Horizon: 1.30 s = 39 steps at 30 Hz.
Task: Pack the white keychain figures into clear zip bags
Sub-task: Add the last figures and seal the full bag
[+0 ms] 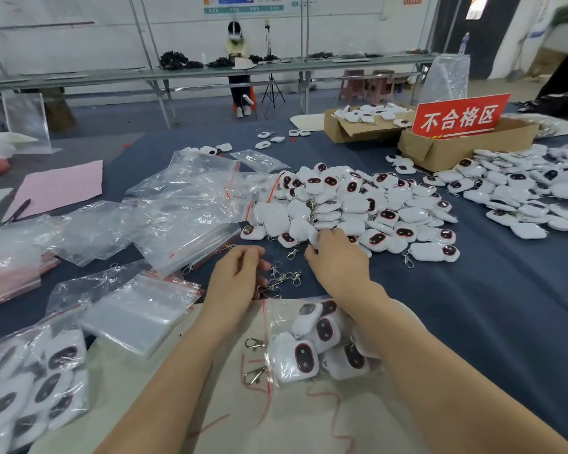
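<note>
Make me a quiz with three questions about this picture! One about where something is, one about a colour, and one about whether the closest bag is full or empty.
1. Where does the red sign stand?
A. in a cardboard box
B. on the floor
C. on a stool

2. What colour is the paper sheet on the left?
A. green
B. pink
C. yellow

3. The nearest zip bag, at the bottom middle, is:
A. empty
B. holding white figures
C. rolled into a tube

Answers:
1 A, the sign's lower edge sits down inside the brown box.
2 B, the sheet is plainly pink against the dark blue table cover.
3 B, several figures with dark faces show through the clear plastic.
</note>
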Each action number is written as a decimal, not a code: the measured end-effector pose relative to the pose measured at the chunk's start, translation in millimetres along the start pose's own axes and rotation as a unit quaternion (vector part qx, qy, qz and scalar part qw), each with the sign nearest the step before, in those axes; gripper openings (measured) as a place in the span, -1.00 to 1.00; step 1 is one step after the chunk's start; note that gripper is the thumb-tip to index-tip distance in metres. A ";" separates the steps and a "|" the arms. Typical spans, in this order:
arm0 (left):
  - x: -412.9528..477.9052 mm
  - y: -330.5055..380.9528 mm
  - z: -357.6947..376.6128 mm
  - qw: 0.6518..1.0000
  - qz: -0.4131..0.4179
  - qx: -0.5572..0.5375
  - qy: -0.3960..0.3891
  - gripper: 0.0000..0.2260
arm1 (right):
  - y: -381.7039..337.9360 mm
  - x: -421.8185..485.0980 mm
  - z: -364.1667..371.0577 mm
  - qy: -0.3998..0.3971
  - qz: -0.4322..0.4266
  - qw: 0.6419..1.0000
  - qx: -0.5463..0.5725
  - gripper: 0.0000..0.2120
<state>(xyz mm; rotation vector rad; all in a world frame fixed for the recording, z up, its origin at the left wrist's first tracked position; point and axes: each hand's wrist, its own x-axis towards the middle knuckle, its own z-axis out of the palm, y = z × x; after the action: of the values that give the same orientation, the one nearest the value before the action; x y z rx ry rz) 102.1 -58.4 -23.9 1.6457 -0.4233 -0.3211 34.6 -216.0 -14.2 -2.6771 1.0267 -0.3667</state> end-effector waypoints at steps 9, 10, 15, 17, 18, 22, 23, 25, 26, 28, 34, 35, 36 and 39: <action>2.4 -8.6 4.4 0.992 0.111 0.065 -0.004 -0.83 | 15.1 4.8 -0.7 -0.064 -0.112 0.928 0.350 -0.63; 2.1 -8.4 4.4 0.991 0.116 0.068 -0.015 -0.81 | 14.7 4.9 3.0 -0.083 -0.114 0.907 0.397 -0.69; 5.1 -8.0 5.7 0.986 0.124 0.108 -0.039 -0.80 | 19.3 4.5 13.6 -0.146 -0.106 0.833 0.524 -0.89; 6.8 -7.5 6.4 0.989 0.123 0.076 -0.022 -0.82 | 20.6 4.3 14.5 -0.160 -0.111 0.830 0.523 -0.90; 7.6 -6.8 6.7 0.991 0.119 0.054 -0.012 -0.83 | 20.7 4.1 14.7 -0.170 -0.119 0.838 0.505 -0.90; 8.9 -3.1 6.5 0.993 0.118 -0.010 0.010 -0.85 | 17.1 -0.6 13.0 -0.187 -0.172 0.863 0.436 -0.85; 8.7 -2.7 6.6 0.993 0.119 -0.014 0.006 -0.86 | 16.2 -1.4 11.8 -0.183 -0.177 0.861 0.440 -0.80; 8.5 -3.0 8.0 0.993 0.118 -0.012 -0.006 -0.86 | 15.4 -1.3 10.3 -0.173 -0.173 0.844 0.477 -0.87; 8.7 -3.4 8.8 0.993 0.117 -0.009 -0.009 -0.86 | 15.2 -0.6 10.4 -0.168 -0.169 0.836 0.494 -0.90; 10.1 -4.1 9.7 0.994 0.110 -0.005 -0.011 -0.85 | 14.1 0.2 12.2 -0.161 -0.162 0.831 0.506 -0.89; 11.7 -4.5 8.0 0.994 0.098 0.004 -0.048 -0.89 | 12.9 -0.9 14.3 -0.164 -0.147 0.823 0.524 -0.82; 12.0 -5.1 7.7 0.994 0.093 0.002 -0.051 -0.89 | 13.2 -0.6 14.4 -0.164 -0.142 0.820 0.529 -0.83; 12.4 -5.6 7.5 0.995 0.090 0.001 -0.053 -0.89 | 13.4 -0.1 14.7 -0.162 -0.139 0.818 0.534 -0.84; 13.3 -5.9 7.5 0.995 0.076 -0.008 -0.057 -0.90 | 13.6 0.9 16.0 -0.157 -0.137 0.822 0.531 -0.84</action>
<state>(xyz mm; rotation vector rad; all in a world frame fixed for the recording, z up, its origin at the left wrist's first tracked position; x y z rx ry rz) 111.1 -70.5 -30.2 1.5742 -0.6273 -0.3058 31.9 -224.2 -33.4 -1.7337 0.1771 -0.3741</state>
